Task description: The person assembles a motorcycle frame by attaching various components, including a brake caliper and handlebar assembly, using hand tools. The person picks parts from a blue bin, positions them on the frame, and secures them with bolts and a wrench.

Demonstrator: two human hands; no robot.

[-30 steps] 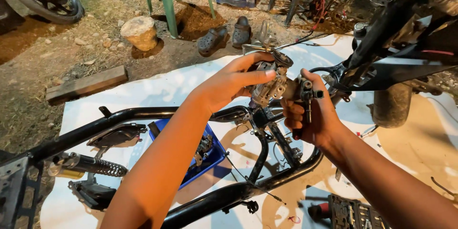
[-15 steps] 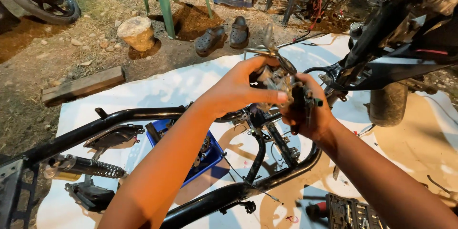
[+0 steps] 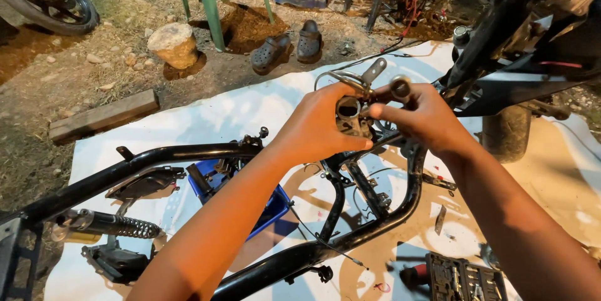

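Both my hands hold one small grey metal engine part (image 3: 352,115) with a round opening, raised above a stripped black motorcycle frame (image 3: 382,210). My left hand (image 3: 319,127) grips the part's lower left side, thumb under it. My right hand (image 3: 421,116) pinches its upper right end, where a round fitting and a flat lever stick up. A thin cable loop curls over the top of the part. The fingers hide most of the part's body.
A white sheet (image 3: 206,113) covers the ground under the frame. A blue tray (image 3: 263,204) of small parts sits beneath my left forearm. A socket set (image 3: 463,279) lies at the bottom right, a shock absorber (image 3: 109,226) at left. Dark clogs (image 3: 288,44), a stone and a plank lie beyond.
My hands have turned the metal part, so its round opening now faces me. Both hands shifted slightly left and closer together; the view tilted a little.
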